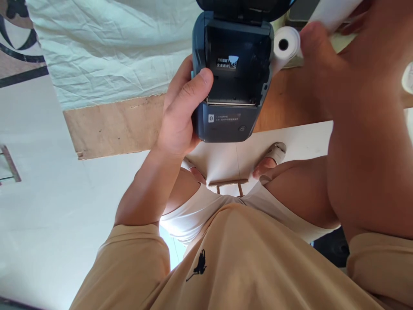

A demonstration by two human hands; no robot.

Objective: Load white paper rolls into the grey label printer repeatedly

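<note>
A dark blue portable label printer [226,120] is gripped along its side by my left hand [183,103], with the thumb over the rim. Its black lid [245,6] is raised, and no roll shows inside the compartment. At the upper right, my right hand [325,56] is closed around a white roll [335,13], partly hidden by the fingers. Between that thumb and the printer is a smaller white paper roll [286,43], its dark core hole facing me. Whether the thumb touches this smaller roll I cannot tell.
A pale green cloth [112,47] covers much of the wooden board [119,125]. A dark grey object [301,13] shows behind the rolls. Below are my legs, sandals and a small wooden stool [228,182]. Another white round object [408,78] is cut off at the right edge.
</note>
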